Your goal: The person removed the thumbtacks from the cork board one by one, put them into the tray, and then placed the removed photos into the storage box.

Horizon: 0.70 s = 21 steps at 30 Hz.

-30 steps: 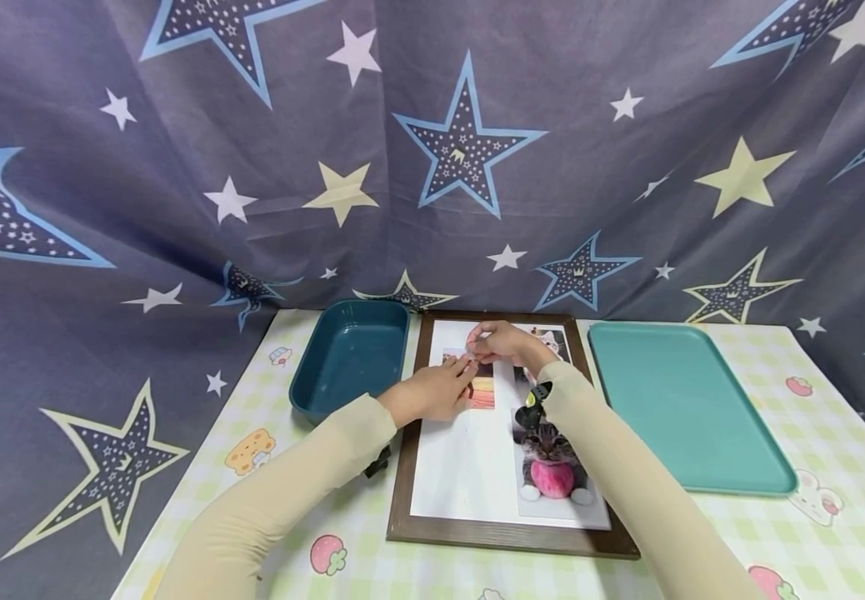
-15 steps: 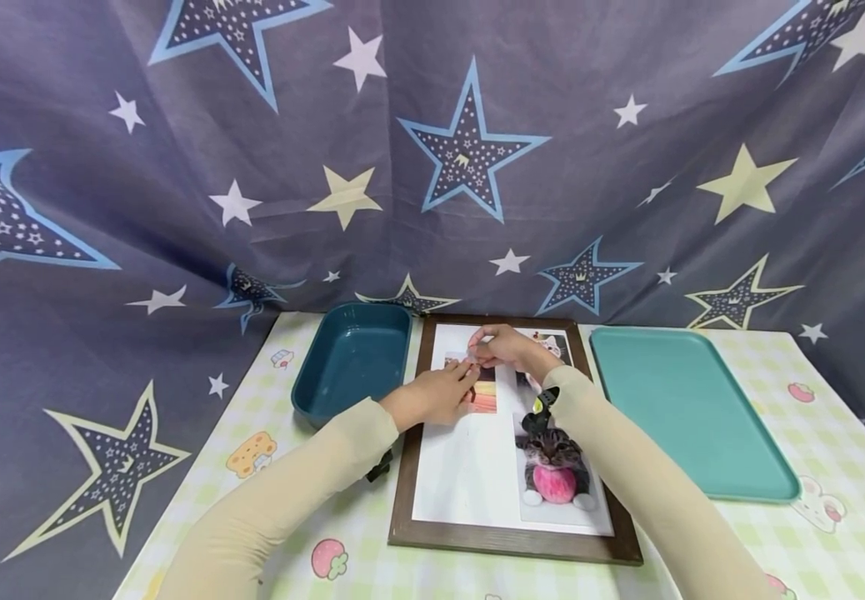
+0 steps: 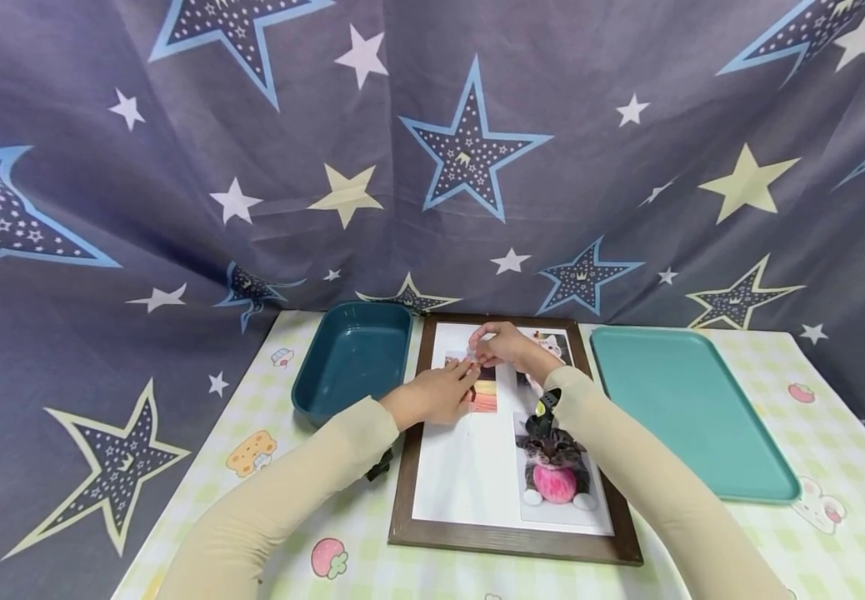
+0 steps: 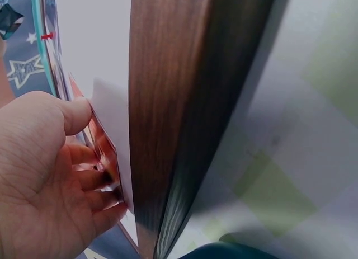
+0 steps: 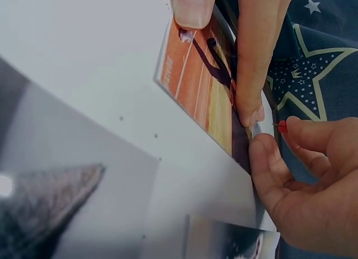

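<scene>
A photo [image 3: 485, 392] with orange and yellow bands lies on the white board [image 3: 451, 483] inside a brown frame [image 3: 503, 540]. My left hand [image 3: 443, 392] rests on this photo with fingers spread, pressing it against the board; its fingers [image 4: 92, 180] show in the left wrist view. Between thumb and finger of my right hand [image 3: 503, 346] is a red push pin [image 5: 282, 126], its metal point towards the photo's top edge. The right wrist view has the right hand's other fingertips at that edge, beside a left-hand finger.
A cat photo [image 3: 552, 479] lies at the board's lower right, another photo [image 3: 552, 343] at its upper right. To the left stands a deep dark teal bin [image 3: 353, 358]; to the right, a flat turquoise tray [image 3: 695, 408]. Behind the table hangs a starry curtain [image 3: 432, 250].
My right forearm has swung slightly to the right, uncovering a little more of the cat photo. Both hands stay at the banded photo.
</scene>
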### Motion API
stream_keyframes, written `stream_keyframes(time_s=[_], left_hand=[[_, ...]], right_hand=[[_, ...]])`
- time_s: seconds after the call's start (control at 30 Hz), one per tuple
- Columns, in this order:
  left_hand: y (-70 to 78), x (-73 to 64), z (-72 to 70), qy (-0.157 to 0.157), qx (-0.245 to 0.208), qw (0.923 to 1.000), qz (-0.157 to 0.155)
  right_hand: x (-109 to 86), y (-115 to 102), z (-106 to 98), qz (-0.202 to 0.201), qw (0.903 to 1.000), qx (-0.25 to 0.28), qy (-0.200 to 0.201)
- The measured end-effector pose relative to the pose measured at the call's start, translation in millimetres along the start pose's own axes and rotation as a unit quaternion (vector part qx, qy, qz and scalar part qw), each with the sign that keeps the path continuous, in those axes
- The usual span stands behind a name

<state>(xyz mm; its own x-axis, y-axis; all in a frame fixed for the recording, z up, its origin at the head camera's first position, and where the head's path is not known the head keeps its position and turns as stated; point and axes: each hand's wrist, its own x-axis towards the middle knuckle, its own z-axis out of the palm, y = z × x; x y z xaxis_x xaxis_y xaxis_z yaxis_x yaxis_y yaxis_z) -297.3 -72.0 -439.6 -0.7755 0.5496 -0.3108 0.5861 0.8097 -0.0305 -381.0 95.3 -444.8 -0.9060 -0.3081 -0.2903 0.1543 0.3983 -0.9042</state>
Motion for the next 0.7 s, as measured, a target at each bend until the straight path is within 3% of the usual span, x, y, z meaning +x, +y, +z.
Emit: stream_keyframes(time_s=[0.4, 0.7], left_hand=[[-1.4, -0.5, 0.1, -0.003, -0.003, 1.0, 0.001], [-4.2, 0.9, 1.6, 0.004, -0.011, 0.9999, 0.008]], right_hand=[[-4.3, -4.4, -4.3, -0.028, 0.9994, 0.019, 0.005], [-14.9, -12.8, -15.5, -0.039, 0.9992, 0.001, 0.009]])
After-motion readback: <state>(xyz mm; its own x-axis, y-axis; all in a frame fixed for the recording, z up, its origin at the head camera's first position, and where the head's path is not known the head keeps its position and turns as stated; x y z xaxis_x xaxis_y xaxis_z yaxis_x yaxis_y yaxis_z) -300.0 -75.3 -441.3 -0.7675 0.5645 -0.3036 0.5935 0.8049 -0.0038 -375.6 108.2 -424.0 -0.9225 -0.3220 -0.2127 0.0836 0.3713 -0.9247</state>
